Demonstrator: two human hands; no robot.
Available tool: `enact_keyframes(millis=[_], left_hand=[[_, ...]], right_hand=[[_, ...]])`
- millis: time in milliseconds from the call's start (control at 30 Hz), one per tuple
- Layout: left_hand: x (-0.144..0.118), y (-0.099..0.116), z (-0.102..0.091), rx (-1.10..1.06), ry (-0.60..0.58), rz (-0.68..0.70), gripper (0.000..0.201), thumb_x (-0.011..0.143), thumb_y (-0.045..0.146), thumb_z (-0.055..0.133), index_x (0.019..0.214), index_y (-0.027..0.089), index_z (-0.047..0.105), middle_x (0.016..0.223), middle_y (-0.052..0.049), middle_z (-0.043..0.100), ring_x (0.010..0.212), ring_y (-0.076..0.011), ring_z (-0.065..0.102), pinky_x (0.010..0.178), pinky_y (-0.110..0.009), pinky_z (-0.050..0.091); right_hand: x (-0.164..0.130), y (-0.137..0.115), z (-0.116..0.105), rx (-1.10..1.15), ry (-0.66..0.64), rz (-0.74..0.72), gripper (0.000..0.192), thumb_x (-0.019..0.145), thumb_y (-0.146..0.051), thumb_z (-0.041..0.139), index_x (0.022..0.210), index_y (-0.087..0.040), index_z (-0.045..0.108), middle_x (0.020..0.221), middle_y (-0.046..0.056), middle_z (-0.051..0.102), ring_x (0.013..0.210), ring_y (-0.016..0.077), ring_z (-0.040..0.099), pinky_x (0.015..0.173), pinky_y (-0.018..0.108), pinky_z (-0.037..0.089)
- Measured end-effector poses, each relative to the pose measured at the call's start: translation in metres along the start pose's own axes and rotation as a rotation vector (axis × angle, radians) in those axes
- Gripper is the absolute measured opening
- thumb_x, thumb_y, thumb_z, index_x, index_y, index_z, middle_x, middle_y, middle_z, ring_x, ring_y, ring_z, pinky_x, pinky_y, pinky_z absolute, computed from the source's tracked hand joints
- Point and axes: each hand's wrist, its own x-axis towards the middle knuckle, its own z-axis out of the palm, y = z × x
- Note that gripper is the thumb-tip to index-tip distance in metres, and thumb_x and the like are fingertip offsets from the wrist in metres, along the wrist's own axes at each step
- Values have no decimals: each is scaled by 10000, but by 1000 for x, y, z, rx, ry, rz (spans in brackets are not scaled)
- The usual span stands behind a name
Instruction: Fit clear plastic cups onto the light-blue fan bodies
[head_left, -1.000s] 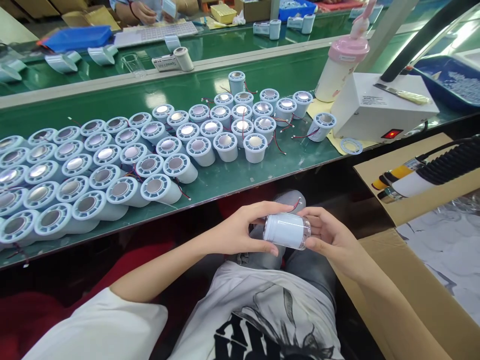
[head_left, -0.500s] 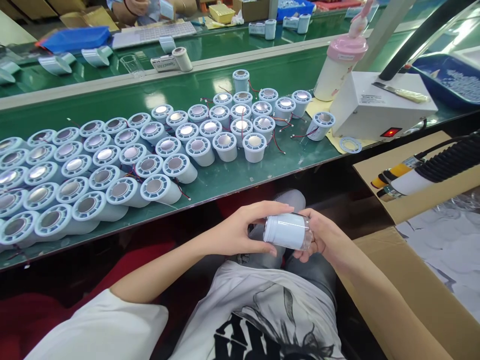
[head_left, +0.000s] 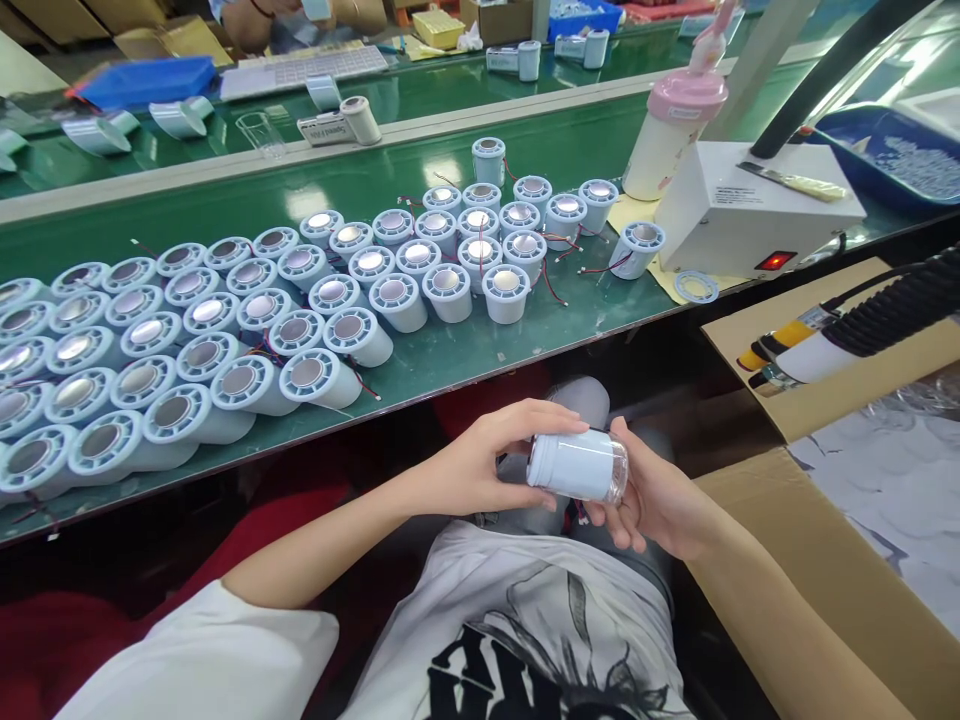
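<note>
My left hand (head_left: pixel 517 455) is wrapped round a light blue cylindrical housing (head_left: pixel 574 465), held on its side above my lap. A clear plastic sleeve covers the housing and reaches past its right end. By that clear end is my right hand (head_left: pixel 652 490), its fingers stretched out and apart; palm and thumb lie close against the sleeve, and I cannot tell how firmly they touch. Red and white wire tips show under the housing. Many similar light blue housings (head_left: pixel 307 375) with round metal discs stand in rows on the green bench (head_left: pixel 480 350).
Right of the rows are a pink-lided bottle (head_left: pixel 667 135), a white box with a lit red switch (head_left: pixel 765 210) and a flat ring (head_left: pixel 696 287). A ribbed black hose (head_left: pixel 892 310) hangs over a carton (head_left: pixel 810 530). Across the bench, a co-worker's arm (head_left: pixel 251 22) shows.
My right fingers have loosened from the clear end and stretched out downward. My left hand keeps its grip on the housing. Across the bench, the co-worker's hands have shifted; the view has moved slightly.
</note>
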Motion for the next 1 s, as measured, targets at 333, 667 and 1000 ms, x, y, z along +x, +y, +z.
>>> enact_keyframes(millis=[333, 667, 1000], left_hand=[[-1, 13, 4, -200, 63, -289, 630, 798, 285, 776, 1371, 236, 521, 1237, -91, 620, 1059, -209, 644, 874, -303, 573], [1, 20, -3, -213, -57, -259, 776, 775, 151, 782, 1471, 265, 460, 1488, -104, 501, 1303, -273, 543, 1083, -403, 474], [-2, 3, -6, -403, -57, -545, 746, 774, 308, 770, 1455, 257, 470, 1276, -82, 668, 1000, -218, 682, 735, -257, 564]], right_hand=[[-8, 22, -18, -868, 270, -1084, 607, 889, -447, 703, 1419, -328, 432, 1528, 102, 438, 1318, 290, 525, 1028, 451, 523], [-10, 21, -13, -385, 93, -784, 521, 814, -347, 779, 1294, -455, 607, 1168, 8, 722, 975, 250, 726, 726, 340, 646], [-9, 24, 6, -391, 165, -617, 583, 835, -460, 715, 1383, -313, 583, 1154, 48, 748, 955, 254, 737, 737, 335, 638]])
